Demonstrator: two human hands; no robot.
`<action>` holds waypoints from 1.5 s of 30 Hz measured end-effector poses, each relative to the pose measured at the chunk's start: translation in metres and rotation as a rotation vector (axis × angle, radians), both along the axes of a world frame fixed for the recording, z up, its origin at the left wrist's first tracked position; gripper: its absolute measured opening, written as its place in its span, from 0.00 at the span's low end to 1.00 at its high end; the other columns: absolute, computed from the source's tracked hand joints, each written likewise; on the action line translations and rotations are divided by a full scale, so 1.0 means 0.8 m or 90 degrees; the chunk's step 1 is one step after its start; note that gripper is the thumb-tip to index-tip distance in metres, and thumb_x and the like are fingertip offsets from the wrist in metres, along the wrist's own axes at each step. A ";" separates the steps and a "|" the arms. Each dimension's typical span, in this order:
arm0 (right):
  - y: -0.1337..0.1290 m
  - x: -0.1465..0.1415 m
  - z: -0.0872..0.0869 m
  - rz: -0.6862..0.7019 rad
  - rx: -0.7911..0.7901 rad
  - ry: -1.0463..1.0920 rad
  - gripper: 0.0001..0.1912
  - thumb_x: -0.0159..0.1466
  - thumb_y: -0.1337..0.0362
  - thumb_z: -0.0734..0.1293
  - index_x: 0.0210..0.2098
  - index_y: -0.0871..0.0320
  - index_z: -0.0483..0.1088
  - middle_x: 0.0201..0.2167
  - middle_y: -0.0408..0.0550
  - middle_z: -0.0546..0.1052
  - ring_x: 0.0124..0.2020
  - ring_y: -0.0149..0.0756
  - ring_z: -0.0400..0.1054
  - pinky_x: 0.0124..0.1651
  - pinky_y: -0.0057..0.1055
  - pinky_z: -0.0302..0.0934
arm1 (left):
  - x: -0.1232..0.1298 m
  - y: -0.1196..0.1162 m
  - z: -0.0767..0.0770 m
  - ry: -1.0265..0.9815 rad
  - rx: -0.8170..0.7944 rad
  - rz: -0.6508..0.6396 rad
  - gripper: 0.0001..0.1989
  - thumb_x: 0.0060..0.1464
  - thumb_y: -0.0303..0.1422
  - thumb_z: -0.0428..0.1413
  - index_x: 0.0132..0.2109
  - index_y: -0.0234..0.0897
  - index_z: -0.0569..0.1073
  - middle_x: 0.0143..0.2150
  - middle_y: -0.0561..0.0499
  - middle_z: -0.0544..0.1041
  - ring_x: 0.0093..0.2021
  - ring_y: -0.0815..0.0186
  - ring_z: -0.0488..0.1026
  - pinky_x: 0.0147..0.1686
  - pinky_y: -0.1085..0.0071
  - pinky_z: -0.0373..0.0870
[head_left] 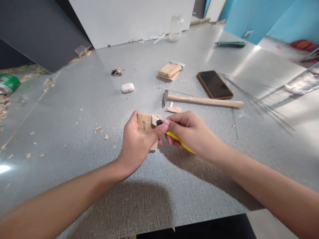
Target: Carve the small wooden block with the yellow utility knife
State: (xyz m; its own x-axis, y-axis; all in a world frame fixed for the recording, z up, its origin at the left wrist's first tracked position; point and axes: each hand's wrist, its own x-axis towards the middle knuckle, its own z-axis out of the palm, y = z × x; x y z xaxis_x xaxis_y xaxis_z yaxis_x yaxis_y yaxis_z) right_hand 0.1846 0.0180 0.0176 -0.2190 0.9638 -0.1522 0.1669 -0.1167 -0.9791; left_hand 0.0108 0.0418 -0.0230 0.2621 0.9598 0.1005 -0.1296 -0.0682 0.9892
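A small pale wooden block (pixel 144 123) is gripped in my left hand (pixel 136 142), whose fingers wrap round its left side and underneath. The block's upper face looks rough and carved. My right hand (pixel 190 132) is closed on a yellow utility knife (pixel 180 142) with a black collar. The knife's short blade (pixel 155 120) lies against the right part of the block's face. My left thumb rests close to the knife's collar, beside my right fingertips. Most of the knife's handle is hidden by my right hand.
Beyond my hands lie a hammer (pixel 204 100), a phone (pixel 215 85), stacked wood pieces (pixel 169 70), a white case (pixel 128 88) and thin wires (pixel 259 103). Farther back are a glass jar (pixel 175 29) and a green-black tool (pixel 230 44). A green can (pixel 8 83) is far left.
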 end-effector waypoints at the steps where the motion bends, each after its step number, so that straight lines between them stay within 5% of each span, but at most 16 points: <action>1: 0.001 0.003 0.001 0.032 -0.019 0.009 0.21 0.74 0.61 0.66 0.24 0.58 0.73 0.20 0.43 0.72 0.19 0.28 0.60 0.23 0.28 0.54 | -0.001 -0.001 0.000 -0.005 0.005 -0.016 0.26 0.50 0.44 0.77 0.41 0.42 0.69 0.31 0.56 0.81 0.23 0.66 0.79 0.20 0.72 0.76; 6: -0.002 0.011 0.004 0.088 -0.042 0.053 0.21 0.74 0.58 0.69 0.24 0.57 0.71 0.20 0.42 0.71 0.19 0.27 0.59 0.22 0.28 0.53 | -0.004 -0.008 0.001 -0.014 0.053 -0.060 0.25 0.53 0.41 0.76 0.44 0.43 0.68 0.32 0.56 0.80 0.26 0.66 0.80 0.24 0.73 0.78; 16: -0.009 -0.013 0.005 -0.105 0.001 0.020 0.24 0.73 0.60 0.69 0.20 0.58 0.69 0.18 0.44 0.72 0.18 0.27 0.60 0.22 0.27 0.52 | 0.004 -0.010 0.003 0.014 0.044 0.063 0.23 0.54 0.43 0.76 0.39 0.41 0.69 0.28 0.58 0.78 0.23 0.71 0.75 0.21 0.77 0.71; 26: -0.007 0.010 0.004 0.072 -0.081 0.078 0.22 0.72 0.57 0.70 0.22 0.55 0.70 0.18 0.43 0.71 0.17 0.28 0.59 0.19 0.29 0.50 | -0.003 -0.014 0.005 -0.010 0.079 -0.049 0.22 0.55 0.37 0.76 0.44 0.41 0.69 0.31 0.58 0.79 0.27 0.70 0.79 0.26 0.77 0.75; 38: -0.016 -0.012 0.006 -0.079 -0.008 0.017 0.22 0.73 0.70 0.64 0.22 0.58 0.74 0.19 0.44 0.74 0.19 0.27 0.61 0.24 0.30 0.53 | 0.000 -0.015 0.012 0.028 0.028 0.011 0.21 0.55 0.40 0.75 0.41 0.40 0.70 0.31 0.57 0.80 0.23 0.71 0.77 0.22 0.76 0.76; 45: -0.005 -0.024 -0.003 -0.142 0.070 -0.104 0.25 0.71 0.71 0.63 0.17 0.58 0.71 0.15 0.41 0.68 0.20 0.27 0.59 0.26 0.31 0.51 | -0.007 -0.001 0.000 0.080 -0.022 0.008 0.20 0.58 0.46 0.72 0.42 0.41 0.71 0.27 0.56 0.79 0.23 0.68 0.77 0.20 0.74 0.72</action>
State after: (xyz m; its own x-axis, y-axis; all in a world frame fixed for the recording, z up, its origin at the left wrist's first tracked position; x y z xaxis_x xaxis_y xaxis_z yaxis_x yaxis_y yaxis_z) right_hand 0.1653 0.0136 0.0152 0.0191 0.9980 -0.0602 0.3058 -0.0631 -0.9500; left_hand 0.0051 0.0412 -0.0232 0.2580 0.9655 0.0350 -0.0039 -0.0351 0.9994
